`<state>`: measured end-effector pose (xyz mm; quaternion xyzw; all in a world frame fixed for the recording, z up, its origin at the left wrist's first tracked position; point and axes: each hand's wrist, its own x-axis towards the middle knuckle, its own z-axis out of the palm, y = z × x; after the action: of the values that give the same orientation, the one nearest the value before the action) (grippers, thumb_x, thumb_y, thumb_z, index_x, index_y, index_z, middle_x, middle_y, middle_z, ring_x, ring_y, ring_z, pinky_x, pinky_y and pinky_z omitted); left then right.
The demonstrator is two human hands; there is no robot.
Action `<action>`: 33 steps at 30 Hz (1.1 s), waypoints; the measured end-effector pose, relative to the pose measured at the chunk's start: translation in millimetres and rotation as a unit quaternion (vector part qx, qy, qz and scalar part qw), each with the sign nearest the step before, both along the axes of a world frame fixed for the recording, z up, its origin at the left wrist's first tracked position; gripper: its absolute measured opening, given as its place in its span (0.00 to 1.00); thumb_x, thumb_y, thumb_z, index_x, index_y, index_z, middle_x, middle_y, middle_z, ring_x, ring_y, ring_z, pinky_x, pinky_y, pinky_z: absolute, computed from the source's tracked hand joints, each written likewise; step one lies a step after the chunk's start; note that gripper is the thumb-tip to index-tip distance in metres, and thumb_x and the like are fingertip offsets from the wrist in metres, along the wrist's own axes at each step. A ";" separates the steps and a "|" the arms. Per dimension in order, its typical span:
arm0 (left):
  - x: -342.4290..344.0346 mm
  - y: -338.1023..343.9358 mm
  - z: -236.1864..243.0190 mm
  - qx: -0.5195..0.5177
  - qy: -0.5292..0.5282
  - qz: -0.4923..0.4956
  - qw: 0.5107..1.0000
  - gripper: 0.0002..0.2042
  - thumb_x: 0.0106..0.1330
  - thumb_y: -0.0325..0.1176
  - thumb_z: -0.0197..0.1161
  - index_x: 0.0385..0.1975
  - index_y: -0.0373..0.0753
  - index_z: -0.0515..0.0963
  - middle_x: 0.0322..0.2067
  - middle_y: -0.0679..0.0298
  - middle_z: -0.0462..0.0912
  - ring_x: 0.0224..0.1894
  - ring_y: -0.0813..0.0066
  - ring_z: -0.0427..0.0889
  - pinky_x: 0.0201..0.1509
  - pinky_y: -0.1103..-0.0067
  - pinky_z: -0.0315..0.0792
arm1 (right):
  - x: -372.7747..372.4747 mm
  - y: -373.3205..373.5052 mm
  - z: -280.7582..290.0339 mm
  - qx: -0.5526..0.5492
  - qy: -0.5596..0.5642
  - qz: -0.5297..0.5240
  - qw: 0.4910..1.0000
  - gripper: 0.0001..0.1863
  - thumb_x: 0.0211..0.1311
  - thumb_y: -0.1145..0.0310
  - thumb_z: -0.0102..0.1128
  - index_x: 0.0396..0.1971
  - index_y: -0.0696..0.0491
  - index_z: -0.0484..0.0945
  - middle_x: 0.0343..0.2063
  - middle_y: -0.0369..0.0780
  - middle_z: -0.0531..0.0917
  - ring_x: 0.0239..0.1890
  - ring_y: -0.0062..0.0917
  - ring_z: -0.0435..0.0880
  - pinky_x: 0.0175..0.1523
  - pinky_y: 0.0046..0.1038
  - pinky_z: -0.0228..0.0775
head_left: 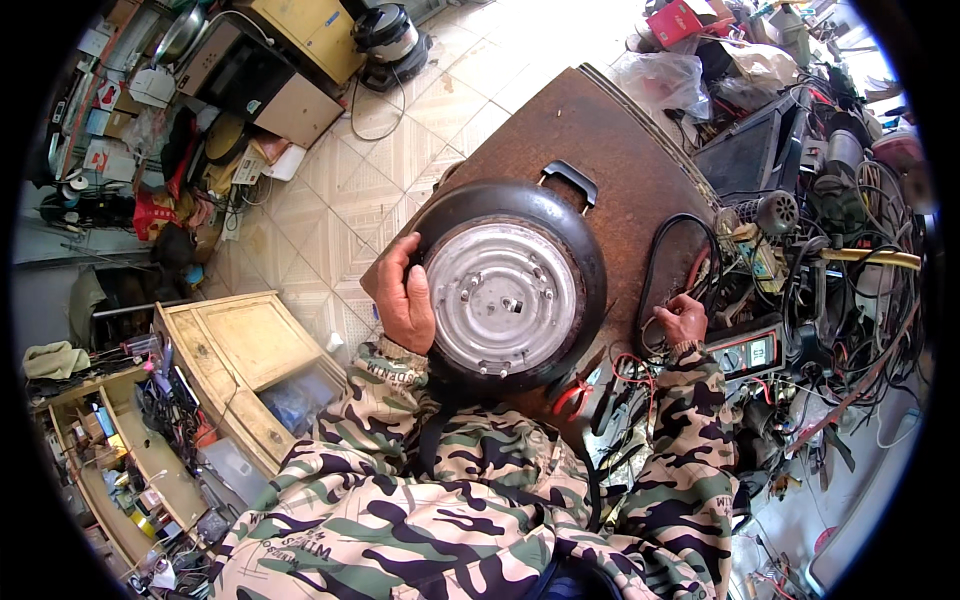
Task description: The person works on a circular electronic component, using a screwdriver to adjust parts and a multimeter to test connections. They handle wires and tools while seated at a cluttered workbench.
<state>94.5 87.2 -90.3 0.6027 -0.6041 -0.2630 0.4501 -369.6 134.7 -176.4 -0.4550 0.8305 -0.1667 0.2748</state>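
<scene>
1. Left hand: comes up from below, wrist nearly straight, laid against the left side of the pan; fingers loosely open and slightly bent, thumb toward the base.
2. Right hand: fingers curled in beside the black cable; cannot tell whether they grip anything.
3. Pan: bottom up on the brown table, between the hands.
4. Writing: printed letters on the camouflage sleeves; digits on the meter screen.
</scene>
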 end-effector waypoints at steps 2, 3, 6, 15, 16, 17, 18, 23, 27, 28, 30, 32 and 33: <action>-3.8 2.7 2.7 -0.023 -0.104 0.013 0.994 0.18 0.78 0.35 0.47 0.59 0.32 0.75 0.59 0.54 0.80 0.63 0.59 0.74 0.71 0.66 0.62 | 3.3 -0.7 7.4 -0.022 -0.053 -0.001 0.998 0.15 0.47 0.63 0.78 0.26 0.58 0.84 0.22 0.44 0.85 0.26 0.30 0.85 0.35 0.34 0.75; -5.0 1.2 0.2 -0.044 -0.122 0.010 0.991 0.17 0.77 0.34 0.48 0.58 0.32 0.76 0.58 0.53 0.80 0.62 0.57 0.75 0.70 0.65 0.64 | 0.0 -0.8 2.6 -0.036 -0.095 -0.016 0.995 0.13 0.49 0.67 0.77 0.24 0.60 0.82 0.20 0.40 0.85 0.25 0.23 0.83 0.33 0.30 0.74; -7.4 -1.6 -0.7 -0.066 -0.128 0.012 0.989 0.16 0.76 0.32 0.49 0.54 0.32 0.79 0.56 0.54 0.82 0.61 0.54 0.76 0.69 0.63 0.66 | 4.3 -7.9 0.1 -0.051 -0.334 -0.093 0.937 0.09 0.60 0.73 0.71 0.32 0.60 0.79 0.26 0.39 0.85 0.23 0.24 0.84 0.27 0.24 0.77; -4.9 -2.6 -6.9 -0.056 -0.127 0.000 0.990 0.17 0.77 0.37 0.46 0.51 0.33 0.79 0.57 0.54 0.81 0.63 0.56 0.75 0.71 0.64 0.62 | 24.4 -5.0 -6.4 -0.089 -0.294 -0.138 0.941 0.14 0.65 0.73 0.66 0.48 0.63 0.81 0.31 0.42 0.87 0.26 0.25 0.87 0.26 0.25 0.78; -4.5 -1.3 -8.5 -0.056 -0.122 0.003 0.991 0.17 0.77 0.36 0.46 0.51 0.33 0.80 0.57 0.54 0.82 0.63 0.56 0.75 0.71 0.64 0.62 | 26.0 1.0 -5.1 -0.092 -0.285 -0.140 0.944 0.14 0.65 0.73 0.65 0.48 0.63 0.81 0.31 0.42 0.87 0.25 0.24 0.86 0.25 0.24 0.77; -4.5 -0.2 -10.5 -0.055 -0.117 0.005 0.992 0.17 0.77 0.36 0.46 0.50 0.33 0.80 0.57 0.53 0.82 0.62 0.56 0.75 0.71 0.64 0.63 | 27.3 8.8 -2.9 -0.094 -0.275 -0.141 0.946 0.14 0.66 0.72 0.65 0.47 0.63 0.81 0.31 0.42 0.86 0.25 0.24 0.86 0.25 0.23 0.76; -4.1 -0.5 -10.5 -0.057 -0.114 0.006 0.992 0.17 0.77 0.36 0.46 0.49 0.33 0.80 0.57 0.53 0.82 0.62 0.56 0.75 0.71 0.64 0.63 | 30.8 18.4 -0.9 -0.098 -0.269 -0.146 0.947 0.13 0.66 0.72 0.64 0.47 0.63 0.81 0.31 0.42 0.86 0.25 0.23 0.85 0.24 0.23 0.75; -5.6 -1.4 -9.8 -0.075 -0.117 0.007 0.990 0.14 0.74 0.32 0.49 0.46 0.32 0.82 0.55 0.53 0.83 0.60 0.54 0.76 0.68 0.62 0.66 | 91.2 93.8 22.1 -0.045 -0.311 -0.106 0.944 0.09 0.66 0.70 0.65 0.40 0.60 0.83 0.25 0.36 0.84 0.22 0.18 0.81 0.25 0.22 0.71; -7.5 -1.4 -8.4 -0.073 -0.126 0.002 0.989 0.14 0.73 0.31 0.49 0.46 0.32 0.82 0.54 0.53 0.83 0.60 0.54 0.76 0.68 0.62 0.66 | 147.6 163.6 16.1 0.028 -0.394 -0.115 0.911 0.07 0.66 0.71 0.66 0.37 0.61 0.83 0.26 0.35 0.85 0.24 0.15 0.80 0.29 0.21 0.72; -6.7 -0.9 -9.4 -0.072 -0.123 0.005 0.990 0.14 0.73 0.31 0.49 0.46 0.32 0.82 0.54 0.53 0.83 0.60 0.54 0.76 0.68 0.62 0.66 | 158.0 176.4 15.3 0.052 -0.395 -0.105 0.911 0.09 0.65 0.69 0.67 0.36 0.61 0.84 0.25 0.37 0.85 0.24 0.17 0.81 0.30 0.24 0.73; -6.8 -0.1 -13.7 -0.073 -0.117 0.007 0.990 0.14 0.73 0.31 0.49 0.45 0.32 0.82 0.54 0.52 0.83 0.60 0.53 0.76 0.68 0.62 0.67 | 172.8 195.0 8.1 0.053 -0.296 -0.018 0.954 0.11 0.63 0.67 0.69 0.36 0.61 0.85 0.24 0.39 0.86 0.26 0.20 0.82 0.32 0.28 0.74; -8.3 -2.0 -14.4 -0.077 -0.111 0.001 0.991 0.14 0.74 0.31 0.49 0.45 0.33 0.82 0.53 0.52 0.83 0.59 0.53 0.76 0.68 0.62 0.66 | 177.2 200.4 1.4 0.068 -0.287 -0.024 0.955 0.13 0.61 0.65 0.70 0.36 0.61 0.85 0.23 0.41 0.86 0.27 0.23 0.84 0.35 0.30 0.75; -7.5 -0.9 -15.3 -0.077 -0.107 0.002 0.991 0.14 0.74 0.31 0.49 0.45 0.33 0.82 0.53 0.52 0.83 0.59 0.53 0.76 0.68 0.62 0.66 | 179.4 202.4 0.0 0.078 -0.281 -0.024 0.956 0.13 0.60 0.64 0.70 0.36 0.60 0.85 0.23 0.42 0.86 0.27 0.24 0.85 0.36 0.31 0.76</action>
<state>87.1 86.3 -105.6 0.5923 -0.6661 -0.1482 0.4284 -190.2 337.1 -176.4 -0.3468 0.7410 -0.2285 0.5276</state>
